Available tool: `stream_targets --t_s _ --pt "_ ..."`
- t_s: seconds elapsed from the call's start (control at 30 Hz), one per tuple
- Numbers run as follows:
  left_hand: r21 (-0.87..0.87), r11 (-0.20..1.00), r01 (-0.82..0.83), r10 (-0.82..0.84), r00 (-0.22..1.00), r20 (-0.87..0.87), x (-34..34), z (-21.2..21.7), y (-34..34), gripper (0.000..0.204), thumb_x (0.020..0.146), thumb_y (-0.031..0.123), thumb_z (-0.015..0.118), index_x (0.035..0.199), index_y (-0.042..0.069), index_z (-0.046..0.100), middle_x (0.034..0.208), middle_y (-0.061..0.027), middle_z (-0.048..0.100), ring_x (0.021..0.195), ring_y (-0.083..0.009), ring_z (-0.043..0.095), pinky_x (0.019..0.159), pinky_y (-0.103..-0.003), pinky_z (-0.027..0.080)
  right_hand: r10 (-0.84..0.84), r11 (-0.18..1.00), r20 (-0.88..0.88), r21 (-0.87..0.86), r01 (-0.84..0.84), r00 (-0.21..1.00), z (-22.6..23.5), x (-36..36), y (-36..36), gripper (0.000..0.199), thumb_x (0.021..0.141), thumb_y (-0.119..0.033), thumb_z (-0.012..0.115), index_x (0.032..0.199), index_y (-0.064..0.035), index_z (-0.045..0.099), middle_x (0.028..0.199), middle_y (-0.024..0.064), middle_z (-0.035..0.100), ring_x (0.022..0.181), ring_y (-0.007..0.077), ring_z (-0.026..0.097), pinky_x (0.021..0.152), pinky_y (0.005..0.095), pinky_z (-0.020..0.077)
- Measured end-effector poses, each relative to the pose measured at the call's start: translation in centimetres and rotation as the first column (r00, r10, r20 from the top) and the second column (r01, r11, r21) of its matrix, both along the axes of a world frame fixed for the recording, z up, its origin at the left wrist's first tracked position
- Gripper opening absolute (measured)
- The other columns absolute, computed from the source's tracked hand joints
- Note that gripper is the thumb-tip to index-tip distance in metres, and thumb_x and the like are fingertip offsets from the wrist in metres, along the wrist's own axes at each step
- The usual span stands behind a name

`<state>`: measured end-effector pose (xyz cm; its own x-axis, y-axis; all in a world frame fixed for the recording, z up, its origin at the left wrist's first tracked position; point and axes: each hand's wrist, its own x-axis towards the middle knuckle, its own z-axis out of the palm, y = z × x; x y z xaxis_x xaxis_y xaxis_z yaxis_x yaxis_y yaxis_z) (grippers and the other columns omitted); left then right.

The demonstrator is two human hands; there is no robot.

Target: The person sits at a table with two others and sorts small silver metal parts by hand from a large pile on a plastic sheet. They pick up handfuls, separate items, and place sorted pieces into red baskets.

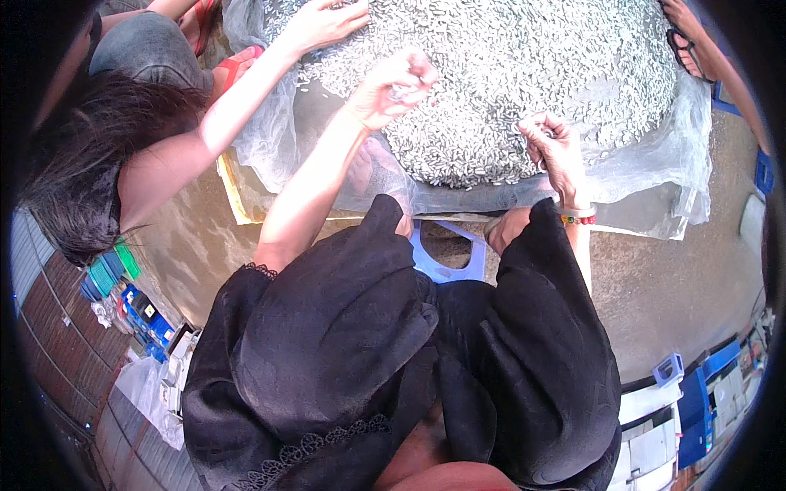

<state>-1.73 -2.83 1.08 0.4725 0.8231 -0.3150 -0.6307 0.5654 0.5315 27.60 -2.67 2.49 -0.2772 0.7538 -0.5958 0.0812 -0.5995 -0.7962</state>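
Observation:
A large heap of small silvery dried fish (508,74) lies on a translucent white mesh sheet (647,164) spread on the ground. My left hand (397,86) is pinched shut on a few of the small fish at the heap's near edge. My right hand (557,147) is curled shut at the heap's lower right edge, a beaded bracelet on its wrist; whether anything is inside it is hidden. I squat in a black dress (409,352), knees spread.
Another person with dark hair (90,164) crouches at the left, one hand (323,24) on the fish. A sandalled foot (688,41) stands at the top right. A pale blue stool (446,258) sits under me. Blue crates (139,315) and boxes line the sides.

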Motion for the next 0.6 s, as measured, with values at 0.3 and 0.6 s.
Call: stream_targets --t_s 0.3,0.6 --pt "0.011 0.873 0.488 -0.384 0.701 -0.601 6.6 1.7 1.7 0.023 0.087 0.031 0.058 0.091 0.008 0.059 0.062 0.0054 0.045 0.049 -0.0014 0.037 0.040 -0.017 0.024 0.266 0.961 -0.072 -0.057 -0.270 0.961 2.2 -1.5 1.0 0.012 0.084 -0.018 0.063 0.083 -0.0071 0.060 0.052 -0.0047 0.048 0.041 0.0016 0.038 0.037 0.0165 0.0246" --pt "-0.054 0.950 0.308 -0.312 0.922 -0.228 7.7 3.4 1.1 0.026 0.089 0.030 0.056 0.078 0.007 0.052 0.064 0.0034 0.045 0.049 -0.0015 0.038 0.037 -0.016 0.025 -0.193 0.917 -0.654 -0.385 -0.102 0.731 0.2 -0.5 0.8 0.017 0.086 -0.017 0.057 0.089 -0.0001 0.055 0.067 0.0033 0.053 0.050 0.0046 0.043 0.037 0.0160 0.0285"
